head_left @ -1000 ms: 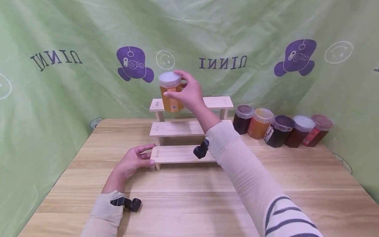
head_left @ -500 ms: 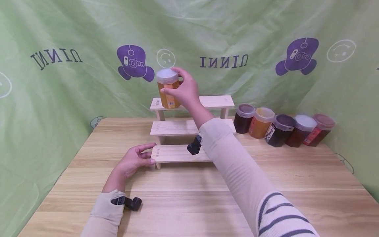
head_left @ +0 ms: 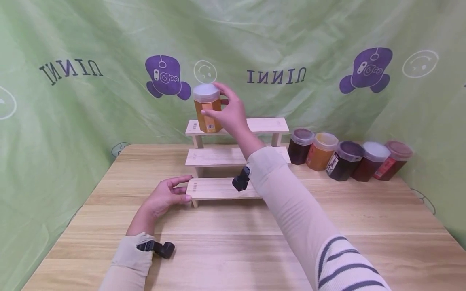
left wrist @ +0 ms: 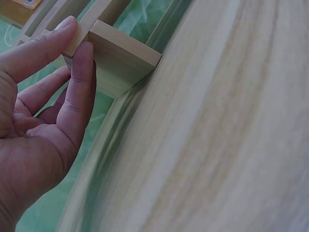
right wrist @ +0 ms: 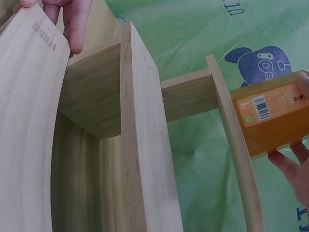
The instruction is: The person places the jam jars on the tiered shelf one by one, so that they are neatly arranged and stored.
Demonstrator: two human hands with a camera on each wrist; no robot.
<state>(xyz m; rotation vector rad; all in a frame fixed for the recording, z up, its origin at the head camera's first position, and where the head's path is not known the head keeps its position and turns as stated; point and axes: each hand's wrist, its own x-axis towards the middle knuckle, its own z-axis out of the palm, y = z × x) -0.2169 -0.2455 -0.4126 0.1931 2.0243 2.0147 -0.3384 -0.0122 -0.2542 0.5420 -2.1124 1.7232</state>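
Note:
My right hand [head_left: 234, 113] grips an amber plastic jar [head_left: 208, 115] with a frosted lid, thumb at the front and fingers behind. The jar is upright at the left end of the top step of a three-step wooden stand [head_left: 218, 188]. In the right wrist view, the base of the labelled jar [right wrist: 256, 137] is right at the top board [right wrist: 231, 121]. My left hand [head_left: 164, 198] pinches the left end of the lowest step. The left wrist view shows its thumb and forefinger [left wrist: 79, 92] at the corner above the stand's leg [left wrist: 120, 60].
Several lidded jars stand in a row right of the stand: a dark jar [head_left: 299, 149], an orange jar [head_left: 319, 155], a black jar [head_left: 340, 165] and reddish ones. Behind the wooden table [head_left: 218, 246] hangs a green printed cloth [head_left: 233, 36].
The right hand has brought the amber jar slightly left and back onto the top step's left end, then stayed nearly still. The left hand has kept its hold on the lowest step.

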